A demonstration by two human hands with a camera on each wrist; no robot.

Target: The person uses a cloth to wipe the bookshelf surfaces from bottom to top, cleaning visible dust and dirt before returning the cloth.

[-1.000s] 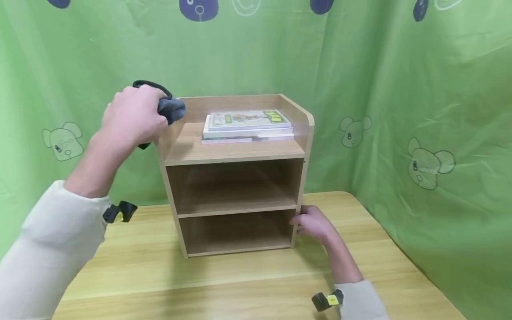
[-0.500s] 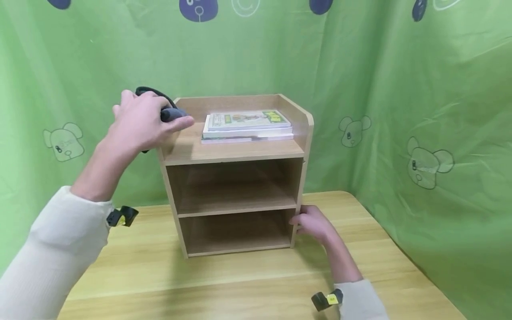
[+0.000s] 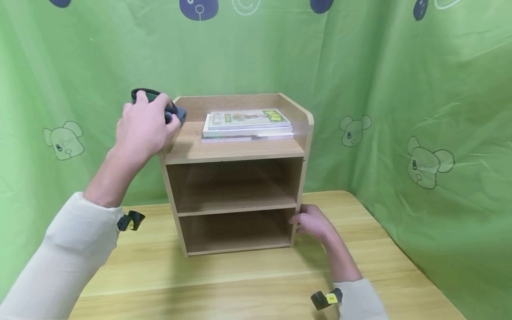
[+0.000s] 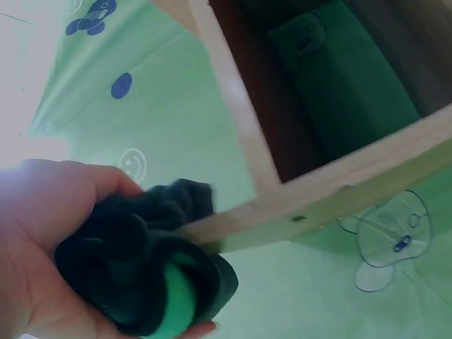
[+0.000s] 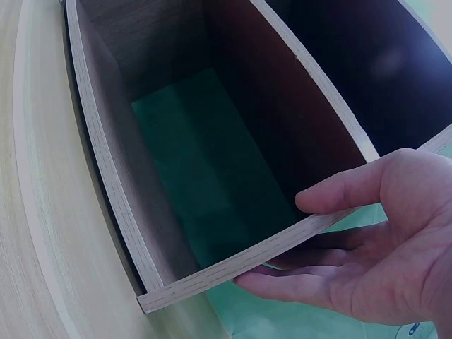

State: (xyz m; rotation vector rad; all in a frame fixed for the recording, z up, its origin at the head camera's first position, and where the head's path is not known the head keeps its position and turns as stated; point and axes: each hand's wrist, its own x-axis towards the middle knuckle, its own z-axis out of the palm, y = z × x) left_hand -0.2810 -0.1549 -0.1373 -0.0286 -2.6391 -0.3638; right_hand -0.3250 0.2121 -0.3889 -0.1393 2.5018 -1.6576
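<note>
One dark cloth (image 4: 113, 247): green inside, bunched, at the upper left of the wooden shelf (image 3: 240, 209); whether it touches the wood is unclear.
Left hand (image 3: 144, 126): curled round the cloth, hiding part of it from the head view.
Right hand (image 3: 315, 224): pinching the shelf low on its right side, thumb inside.
Book stack (image 3: 248, 126): flat on top, right of the cloth.
Tabletop (image 3: 240, 284): beneath the shelf.
Green curtain (image 3: 256, 58): far side and right.
</note>
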